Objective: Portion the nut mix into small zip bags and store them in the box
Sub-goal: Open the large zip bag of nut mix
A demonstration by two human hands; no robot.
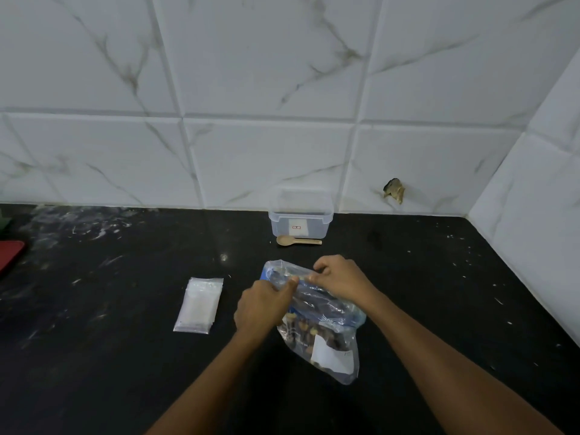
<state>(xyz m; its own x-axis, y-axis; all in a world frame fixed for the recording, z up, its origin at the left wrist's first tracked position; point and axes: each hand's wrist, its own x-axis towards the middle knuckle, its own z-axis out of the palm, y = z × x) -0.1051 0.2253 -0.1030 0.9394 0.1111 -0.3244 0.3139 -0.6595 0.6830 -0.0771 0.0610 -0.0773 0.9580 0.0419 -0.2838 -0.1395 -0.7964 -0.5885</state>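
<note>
Both hands pinch the nut mix bag mouth, left hand opposite right hand, likely to pull it open. Small zip bags at 9 o'clock, box and spoon at 12 on surface.

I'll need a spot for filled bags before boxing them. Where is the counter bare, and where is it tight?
Bare: the wide stretch left of the stack of small zip bags, and the right side toward the corner wall. Tight: between the wooden spoon before the clear box and the nut mix bag, pinched by left hand and right hand.
</note>
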